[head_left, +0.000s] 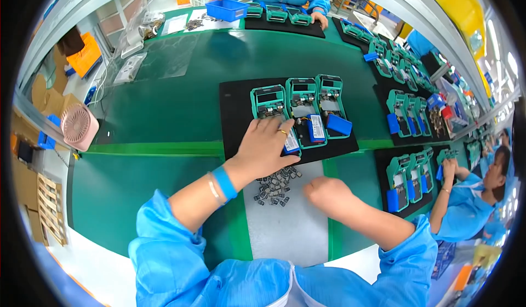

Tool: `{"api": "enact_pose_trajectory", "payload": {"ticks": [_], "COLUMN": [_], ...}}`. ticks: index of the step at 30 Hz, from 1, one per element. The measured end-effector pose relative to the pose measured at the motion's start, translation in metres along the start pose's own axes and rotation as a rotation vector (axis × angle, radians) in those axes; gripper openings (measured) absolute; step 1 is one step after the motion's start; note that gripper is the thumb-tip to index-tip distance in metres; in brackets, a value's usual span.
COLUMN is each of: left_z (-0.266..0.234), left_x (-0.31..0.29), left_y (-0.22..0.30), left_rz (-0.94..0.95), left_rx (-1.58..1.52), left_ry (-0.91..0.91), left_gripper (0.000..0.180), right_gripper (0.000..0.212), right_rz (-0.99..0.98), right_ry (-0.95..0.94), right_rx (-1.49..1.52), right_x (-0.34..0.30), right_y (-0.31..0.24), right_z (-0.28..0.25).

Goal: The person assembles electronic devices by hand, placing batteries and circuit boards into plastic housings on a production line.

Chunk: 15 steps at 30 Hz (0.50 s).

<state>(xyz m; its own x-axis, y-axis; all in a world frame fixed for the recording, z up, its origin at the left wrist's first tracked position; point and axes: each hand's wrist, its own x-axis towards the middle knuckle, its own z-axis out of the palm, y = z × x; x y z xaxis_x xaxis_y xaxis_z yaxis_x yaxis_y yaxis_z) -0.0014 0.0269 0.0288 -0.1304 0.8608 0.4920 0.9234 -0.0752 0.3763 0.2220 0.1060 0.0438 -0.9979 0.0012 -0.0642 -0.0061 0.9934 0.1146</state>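
Observation:
Three green plastic device housings lie side by side on a black mat (233,107), their circuit parts exposed. My left hand (264,145) grips the lower part of the leftmost green housing (268,100), its thumb and fingers either side of a blue battery pack (291,142) with a white label. Another labelled battery pack (316,128) sits in the middle housing (302,101); a plain blue one (339,125) tilts on the right housing (331,96). My right hand (329,194) is closed beside a pile of small dark parts (274,187); its fingertips and anything in them are hidden.
Under the pile is a grey sheet (290,230) on the green table (148,181). More housings on black mats (383,167) line the right. A pink fan (79,126) stands left. Across the table, a person holds a blue bin (226,11); another person (466,208) works at right.

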Motion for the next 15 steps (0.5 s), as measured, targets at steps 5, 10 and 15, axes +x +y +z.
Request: {"api": "enact_pose_trajectory", "payload": {"ticks": [5, 10, 15], "left_z": [0.001, -0.003, -0.003], "left_x": [-0.017, -0.054, -0.054], "left_y": [-0.010, -0.012, -0.017], "left_rz": [-0.111, -0.337, -0.077], "left_rx": [-0.182, -0.329, -0.087], "left_ry": [0.145, 0.363, 0.153], "left_gripper": [0.058, 0.052, 0.052], "right_gripper": [0.003, 0.008, 0.012], "right_rz": [0.137, 0.138, -0.023], "right_ry": [0.102, 0.454, 0.497], "right_rx": [0.430, 0.460, 0.032], "right_x": [0.035, 0.095, 0.128], "right_y": [0.041, 0.064, 0.073], "right_z": [-0.055, -0.035, -0.002]}}
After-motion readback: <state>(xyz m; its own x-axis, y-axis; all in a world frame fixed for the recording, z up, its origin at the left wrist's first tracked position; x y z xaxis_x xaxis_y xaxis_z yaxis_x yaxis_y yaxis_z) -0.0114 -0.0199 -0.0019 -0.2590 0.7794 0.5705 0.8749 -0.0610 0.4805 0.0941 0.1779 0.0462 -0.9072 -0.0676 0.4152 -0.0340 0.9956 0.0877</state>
